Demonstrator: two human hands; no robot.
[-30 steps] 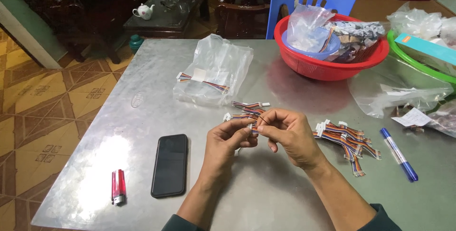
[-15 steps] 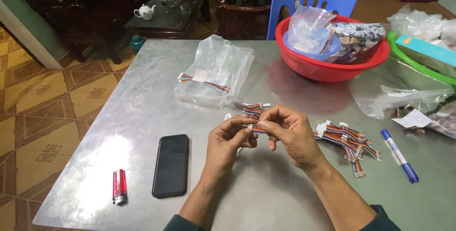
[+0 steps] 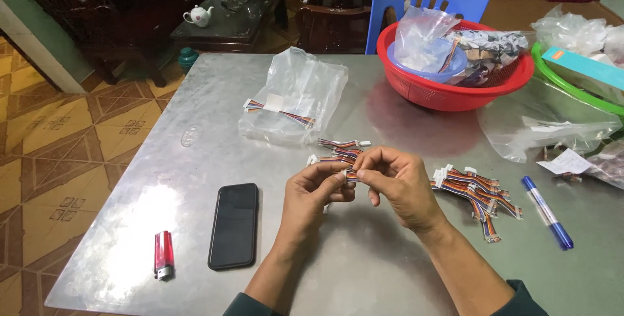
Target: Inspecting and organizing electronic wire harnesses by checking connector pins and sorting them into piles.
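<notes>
Change since earlier frames: none notable; both hands stay raised over the metal table (image 3: pixel 390 277). Left hand (image 3: pixel 316 189) and right hand (image 3: pixel 398 181): fingers curled, together pinching one small multicoloured wire harness (image 3: pixel 349 174) between fingertips. Also present: one black phone (image 3: pixel 234 225), one red lighter (image 3: pixel 164 254), one blue pen (image 3: pixel 547 212), one red basket (image 3: pixel 455 92).

A clear plastic bag (image 3: pixel 296 98) is lying on the metal table (image 3: pixel 195 179), holding a short multicoloured cable with a white label (image 3: pixel 273 101). A black phone (image 3: pixel 234 225) is lying flat nearby, its screen dark. More clear bags (image 3: pixel 426 37) are sitting in the red basket (image 3: pixel 455 92). Another clear bag (image 3: pixel 546 127) is lying flat to the right, a white paper slip (image 3: pixel 570 161) resting beside it. A long teal box (image 3: pixel 585 69) with an orange end is lying at the right edge.
</notes>
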